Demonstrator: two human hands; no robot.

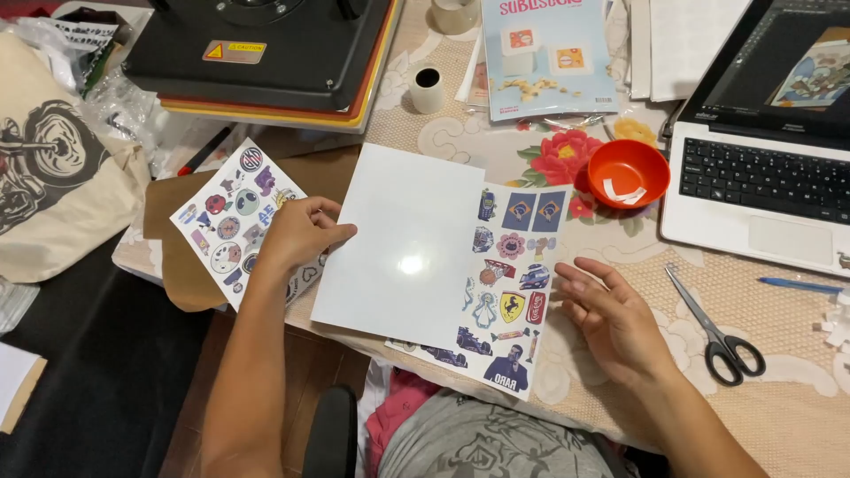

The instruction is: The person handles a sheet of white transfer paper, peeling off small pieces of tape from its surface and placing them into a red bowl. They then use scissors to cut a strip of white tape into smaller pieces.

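Observation:
A blank glossy white sheet (398, 243) lies on the table, covering most of a printed sticker sheet (513, 283) whose right strip of colourful pictures shows. My left hand (297, 235) pinches the white sheet's left edge and rests over a second sticker sheet (232, 217) on brown paper. My right hand (611, 314) hovers open, fingers spread, just right of the covered sticker sheet, holding nothing.
Black-handled scissors (717, 332) lie to the right. An orange bowl (629, 173) with paper scraps, an open laptop (766, 177), a blue pen (801, 285), a heat press (266, 53), a tape roll (428, 87), a printed packet (544, 57) and a tote bag (53, 168) surround the sheets.

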